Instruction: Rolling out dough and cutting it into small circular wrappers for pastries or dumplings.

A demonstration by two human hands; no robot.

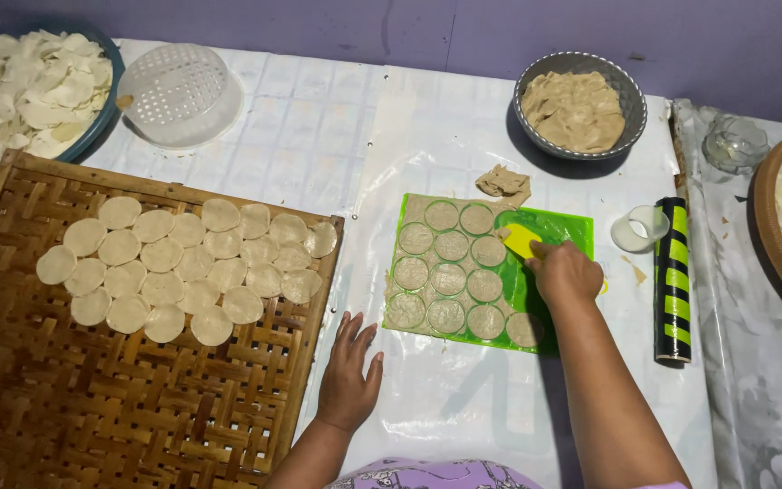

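Note:
A green cutting mat [561, 226] lies on the plastic-covered surface, with several round dough discs [450, 276] cut out on it. My right hand [566, 272] grips a yellow scraper [521, 240] whose blade rests on the mat beside the upper discs. My left hand [348, 373] lies flat and open on the white plastic sheet, left of the mat and holding nothing. A small heap of dough scraps [504, 183] sits just beyond the mat.
A woven bamboo tray [65, 389] at left carries several dough discs [183, 267]. Behind it stand a blue bowl of dried discs [24, 86] and an upturned white colander [178, 93]. A grey bowl of dough [579, 106], a white ring cutter [637, 228] and a green-black rolling pin [673, 281] are at right.

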